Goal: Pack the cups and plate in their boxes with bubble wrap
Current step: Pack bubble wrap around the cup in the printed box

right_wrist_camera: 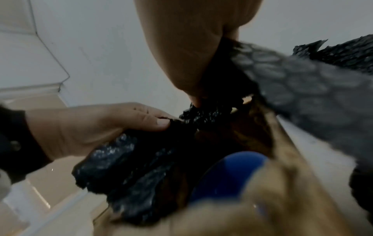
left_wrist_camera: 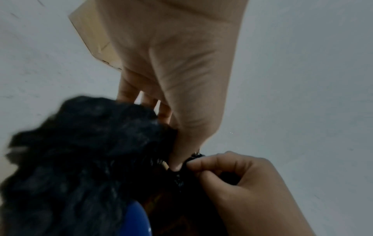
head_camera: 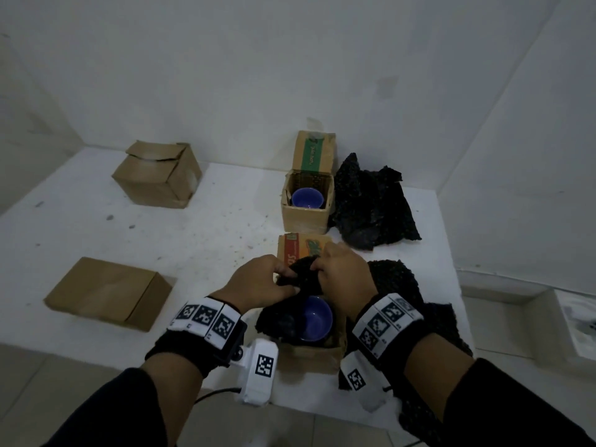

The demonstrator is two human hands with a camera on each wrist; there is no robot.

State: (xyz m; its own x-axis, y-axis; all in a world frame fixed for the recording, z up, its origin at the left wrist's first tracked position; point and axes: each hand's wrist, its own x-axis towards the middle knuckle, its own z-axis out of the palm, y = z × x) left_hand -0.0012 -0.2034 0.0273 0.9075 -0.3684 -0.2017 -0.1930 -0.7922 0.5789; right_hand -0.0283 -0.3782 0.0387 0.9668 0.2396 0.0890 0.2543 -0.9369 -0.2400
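Note:
A blue cup (head_camera: 314, 317) sits in the open cardboard box (head_camera: 309, 353) at the table's near edge. Above this box both hands hold one crumpled piece of black bubble wrap (head_camera: 303, 274). My left hand (head_camera: 274, 279) pinches its left end and my right hand (head_camera: 325, 271) pinches its top. In the left wrist view the left thumb and the right hand (left_wrist_camera: 222, 172) meet on the bubble wrap (left_wrist_camera: 90, 151) above the cup (left_wrist_camera: 137, 220). The right wrist view shows the bubble wrap (right_wrist_camera: 141, 167) trailing over the box's left side beside the cup (right_wrist_camera: 228, 175). A second blue cup (head_camera: 307, 197) stands in the farther open box (head_camera: 304, 217).
More black bubble wrap lies in a heap (head_camera: 371, 204) right of the far box, and as a sheet (head_camera: 396, 282) under my right wrist. Two closed cardboard boxes stand on the white table (head_camera: 209, 227), one at the far left (head_camera: 158, 175) and one at the near left (head_camera: 106, 293).

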